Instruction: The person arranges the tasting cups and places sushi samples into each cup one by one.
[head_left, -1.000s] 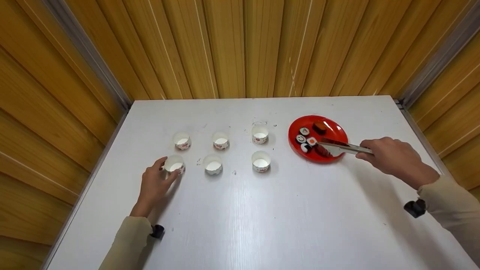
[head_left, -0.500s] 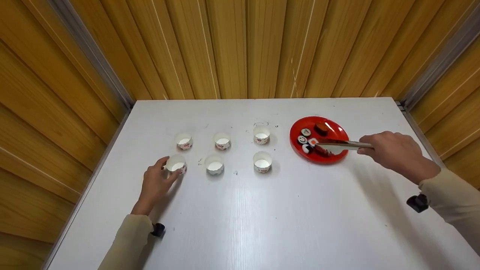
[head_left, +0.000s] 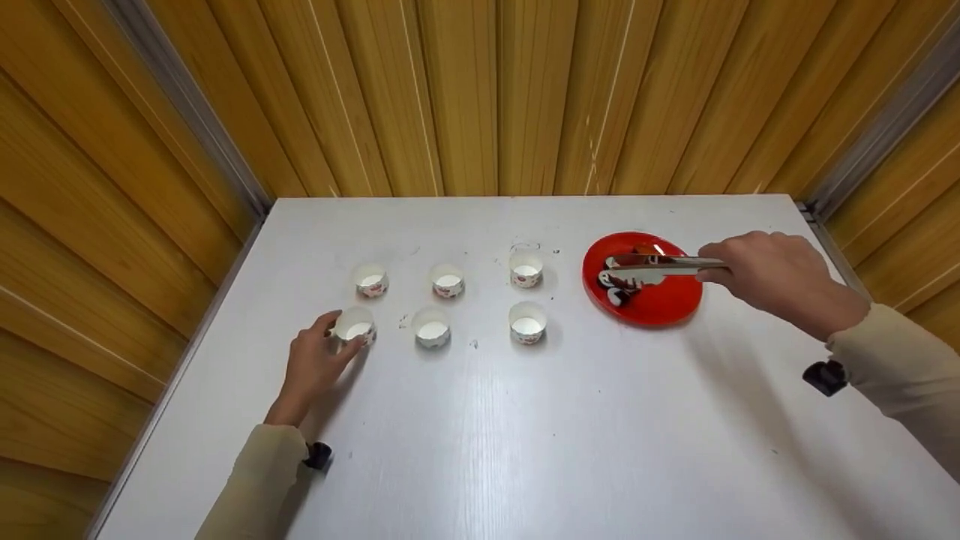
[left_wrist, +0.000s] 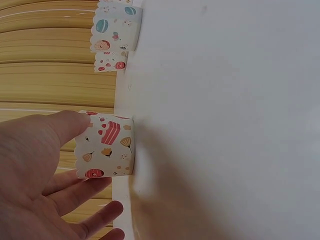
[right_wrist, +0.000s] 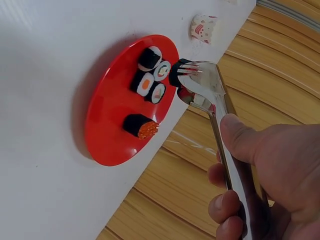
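My right hand [head_left: 776, 281] grips metal serving tongs [right_wrist: 220, 105] with a fork-shaped arm. Their tips pinch a dark-sided sushi piece [right_wrist: 176, 75], raised above the red plate [head_left: 667, 307]; its top is mostly hidden. Several sushi pieces stay on the plate, among them a roll with an orange square centre [right_wrist: 145, 84] and one topped with orange roe [right_wrist: 140, 126]. On the table's left side, my left hand [head_left: 315, 364] holds a white paper baking cup [left_wrist: 110, 145] with printed cakes between thumb and fingers. The cup stands upright on the tabletop.
Several more white paper cups stand in two rows, including a front-middle one [head_left: 432, 330], a front-right one [head_left: 527, 325] and a back-right one [head_left: 526, 270]. Wood-patterned panels [head_left: 465, 97] rise behind and beside the white table [head_left: 480, 435].
My right hand has raised the tongs off the plate and shifted them up and left, with a sushi piece between the tips. The left hand stays at its cup.
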